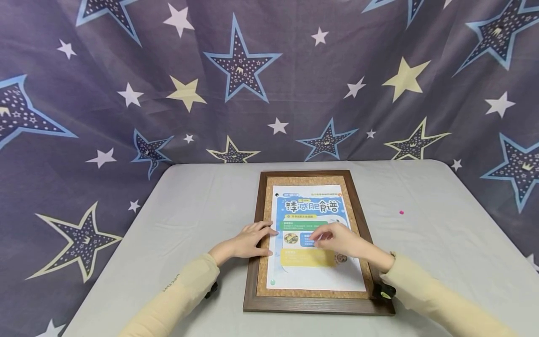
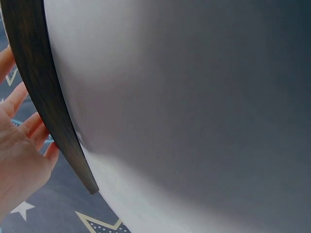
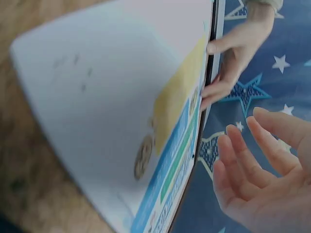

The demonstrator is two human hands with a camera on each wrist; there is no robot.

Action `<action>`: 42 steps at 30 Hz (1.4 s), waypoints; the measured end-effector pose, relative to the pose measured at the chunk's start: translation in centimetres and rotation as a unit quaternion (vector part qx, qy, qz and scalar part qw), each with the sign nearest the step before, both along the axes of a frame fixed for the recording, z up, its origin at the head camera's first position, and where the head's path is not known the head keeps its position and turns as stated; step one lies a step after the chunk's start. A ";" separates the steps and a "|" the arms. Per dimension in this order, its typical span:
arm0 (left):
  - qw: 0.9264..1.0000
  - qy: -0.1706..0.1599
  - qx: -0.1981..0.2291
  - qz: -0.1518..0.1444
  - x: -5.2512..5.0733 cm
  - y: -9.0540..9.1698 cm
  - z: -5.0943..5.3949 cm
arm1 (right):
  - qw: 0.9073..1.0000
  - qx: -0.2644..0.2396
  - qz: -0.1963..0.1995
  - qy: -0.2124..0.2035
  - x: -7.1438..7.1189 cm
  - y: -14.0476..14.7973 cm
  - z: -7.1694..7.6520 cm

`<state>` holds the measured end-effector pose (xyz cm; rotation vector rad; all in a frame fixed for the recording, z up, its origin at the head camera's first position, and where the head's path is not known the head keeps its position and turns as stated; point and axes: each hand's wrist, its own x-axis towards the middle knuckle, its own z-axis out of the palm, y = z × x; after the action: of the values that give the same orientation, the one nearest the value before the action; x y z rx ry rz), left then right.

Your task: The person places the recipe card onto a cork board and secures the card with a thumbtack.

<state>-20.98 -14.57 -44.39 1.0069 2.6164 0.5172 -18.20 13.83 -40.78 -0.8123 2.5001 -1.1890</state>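
Note:
A printed sheet (image 1: 320, 276) with Chinese text and coloured panels lies on a cork board (image 1: 263, 276) with a dark brown wooden frame (image 1: 320, 305). Across the frame's left side rests my left hand (image 1: 248, 241), its fingertips at the sheet's left edge; the left wrist view shows the hand (image 2: 22, 150) by the frame. Over the sheet's middle right hovers my right hand (image 1: 338, 238), fingers loosely bent. Nothing shows between those fingers in the right wrist view (image 3: 267, 174). A black pin (image 1: 276, 194), an orange pin (image 1: 339, 194) and a pale green pin (image 1: 273, 282) sit at sheet corners.
A small magenta pin (image 1: 401, 212) lies on the grey-covered table (image 1: 438, 243), right of the board. Behind the table hangs a dark curtain (image 1: 294, 89) with a star pattern. A black wrist device (image 1: 385, 290) sits near the frame's lower right corner.

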 end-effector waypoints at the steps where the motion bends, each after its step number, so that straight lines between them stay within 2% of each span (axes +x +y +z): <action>1: 1.000 0.000 0.000 0.001 0.0 0.0 0.0 | 1.000 0.002 -0.006 0.001 0.0 0.3 0.1; 11: 1.000 -0.003 -0.004 0.001 0.1 0.1 0.2 | 0.998 0.022 -0.050 0.037 -0.8 3.2 0.4; 19: 1.000 0.000 -0.004 0.000 0.1 0.0 0.2 | 0.996 0.013 -0.076 0.044 -1.8 5.3 0.4; 26: 1.000 -0.001 0.000 -0.001 0.1 0.0 0.3 | 0.992 0.011 -0.096 0.082 -2.7 7.7 0.4; 33: 1.000 0.000 0.003 -0.002 0.1 0.0 0.2 | 0.988 0.021 -0.128 0.079 -3.3 10.0 0.3; 42: 1.000 0.000 0.004 -0.002 0.0 0.0 0.0 | 0.986 0.024 -0.137 0.097 -3.9 12.2 0.0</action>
<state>-20.96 -14.59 -44.34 1.0147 2.6132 0.5285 -22.14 26.05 -40.73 -0.6136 2.8633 -1.1760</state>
